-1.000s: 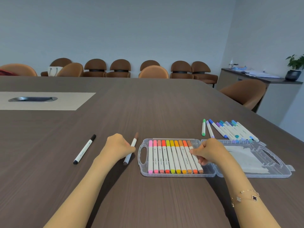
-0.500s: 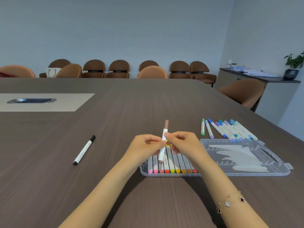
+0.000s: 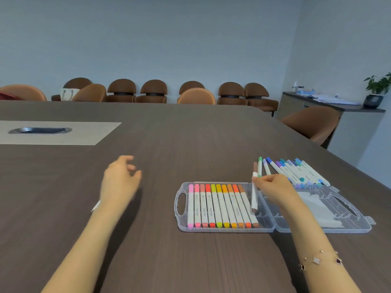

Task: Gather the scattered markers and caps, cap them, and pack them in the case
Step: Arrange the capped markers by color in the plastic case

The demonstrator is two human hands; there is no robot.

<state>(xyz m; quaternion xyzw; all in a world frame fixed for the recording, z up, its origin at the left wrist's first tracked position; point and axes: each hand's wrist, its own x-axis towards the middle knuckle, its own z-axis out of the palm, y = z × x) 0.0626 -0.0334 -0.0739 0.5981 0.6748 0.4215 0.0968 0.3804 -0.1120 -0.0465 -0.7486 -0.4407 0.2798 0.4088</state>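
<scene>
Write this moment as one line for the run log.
right hand: holds brown marker over case | left hand: open, empty, over table | loose markers: beside case

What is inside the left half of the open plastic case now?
Ten capped markers lie side by side in the case, pink to brown. The right hand holds another brown marker tilted over the free slots. The hand hides part of that half.
</scene>
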